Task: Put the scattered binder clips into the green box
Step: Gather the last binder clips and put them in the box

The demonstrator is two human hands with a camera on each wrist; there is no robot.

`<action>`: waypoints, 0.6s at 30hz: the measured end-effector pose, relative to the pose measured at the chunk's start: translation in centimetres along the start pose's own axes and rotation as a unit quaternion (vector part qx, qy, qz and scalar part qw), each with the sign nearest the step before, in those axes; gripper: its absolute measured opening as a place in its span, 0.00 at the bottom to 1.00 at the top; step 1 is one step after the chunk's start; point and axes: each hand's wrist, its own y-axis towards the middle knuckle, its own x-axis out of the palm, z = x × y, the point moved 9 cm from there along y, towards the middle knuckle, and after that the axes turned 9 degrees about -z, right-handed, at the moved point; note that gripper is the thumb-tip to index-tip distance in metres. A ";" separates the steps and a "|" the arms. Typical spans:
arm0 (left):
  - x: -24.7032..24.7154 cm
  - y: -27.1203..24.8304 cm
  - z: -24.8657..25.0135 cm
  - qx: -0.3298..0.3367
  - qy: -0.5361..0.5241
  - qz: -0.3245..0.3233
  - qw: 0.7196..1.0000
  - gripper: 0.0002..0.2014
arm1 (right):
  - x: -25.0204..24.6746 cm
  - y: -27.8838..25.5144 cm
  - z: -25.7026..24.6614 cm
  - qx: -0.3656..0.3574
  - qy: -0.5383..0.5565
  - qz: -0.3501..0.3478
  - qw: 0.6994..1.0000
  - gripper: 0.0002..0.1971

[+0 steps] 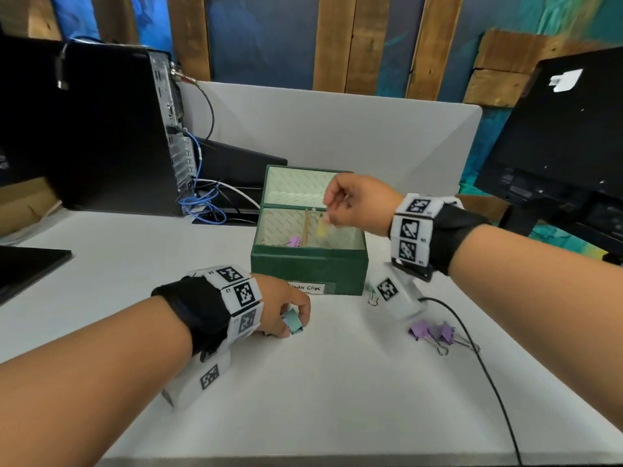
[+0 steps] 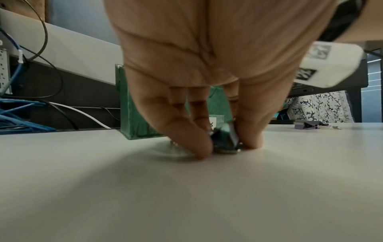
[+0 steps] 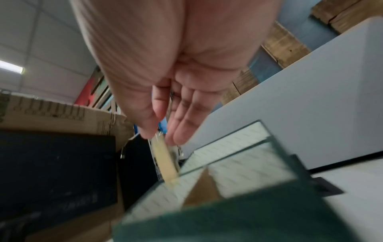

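Note:
The open green box [image 1: 308, 264] [image 2: 134, 106] [image 3: 248, 221], labelled "Binder Clips", stands mid-table with a pink clip [image 1: 295, 241] inside. My right hand [image 1: 328, 210] [image 3: 162, 135] hovers over it with thumb and fingers apart. A blurred yellow clip [image 1: 322, 229] [image 3: 165, 162] drops just below the fingertips. My left hand [image 1: 296, 320] [image 2: 225, 147] is down on the table in front of the box. It pinches a light blue clip [image 1: 292, 325] [image 2: 225, 140] between thumb and fingers. Two purple clips [image 1: 419, 332] [image 1: 445, 332] lie at right, and a small green clip [image 1: 372, 294] lies by the box's right corner.
A computer tower [image 1: 111, 129] with blue cables [image 1: 202, 203] stands at back left. A monitor [image 1: 556, 146] is at right, and a grey partition [image 1: 337, 129] rises behind the box. A black cable [image 1: 488, 382] runs past the purple clips to the front edge. A dark flat object [image 1: 30, 267] lies at far left.

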 end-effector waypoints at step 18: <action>-3.8 -2.5 -0.5 0.037 -0.058 0.112 0.991 0.12 | -1.9 -3.6 5.9 0.105 -0.155 0.000 0.982 0.04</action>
